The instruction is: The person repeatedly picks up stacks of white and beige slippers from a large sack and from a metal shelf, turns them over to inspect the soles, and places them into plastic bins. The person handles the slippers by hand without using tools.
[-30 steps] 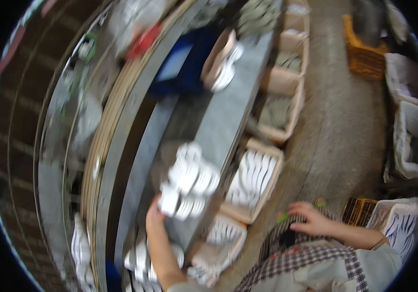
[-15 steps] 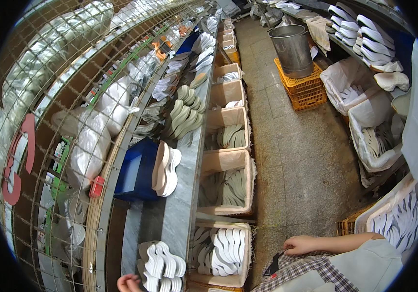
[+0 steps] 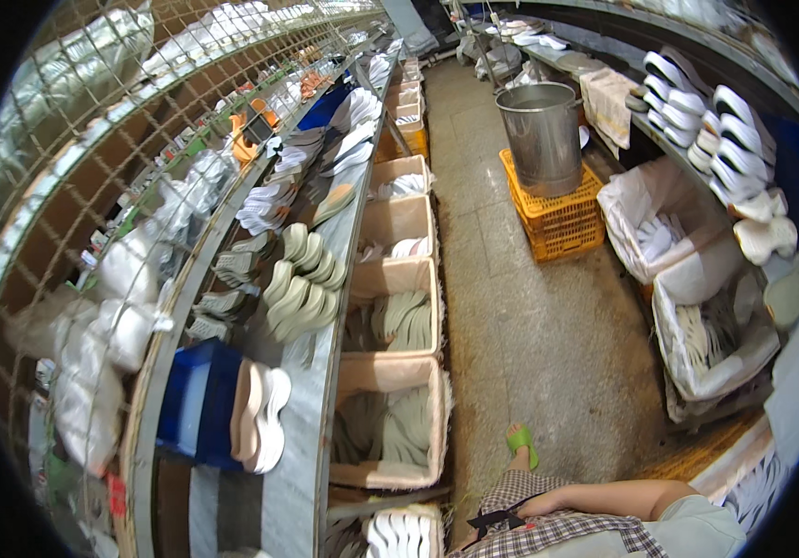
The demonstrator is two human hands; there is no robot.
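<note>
My right hand (image 3: pixel 541 503) is low against a brown-and-white checked apron (image 3: pixel 574 521), its fingers curled in at a black cloth strip (image 3: pixel 495 523). What the fingers hold, if anything, is hidden. My left hand is out of view. At the lower left, a pair of soles, one pinkish and one white (image 3: pixel 272 420), stands on edge on the grey bench (image 3: pixel 303 498) against a blue bin (image 3: pixel 197 402). Farther along the bench lie stacked pale green soles (image 3: pixel 304 293). Below the bench edge, a lined crate (image 3: pixel 438 432) holds grey-green soles, and white soles (image 3: pixel 399 537) fill the nearest one.
A wire mesh (image 3: pixel 65 232) runs along the left. Down the aisle, a metal bucket (image 3: pixel 539 139) stands on yellow crates (image 3: pixel 562 223). Lined baskets (image 3: pixel 697 372) and a shelf of white soles (image 3: pixel 739 139) line the right. A foot in a green slipper (image 3: pixel 522 446) is on the floor.
The view has shifted, so bench and crates appear lower and farther left. My left hand and the white sole stack beside it have left view. My right hand stays at the apron.
</note>
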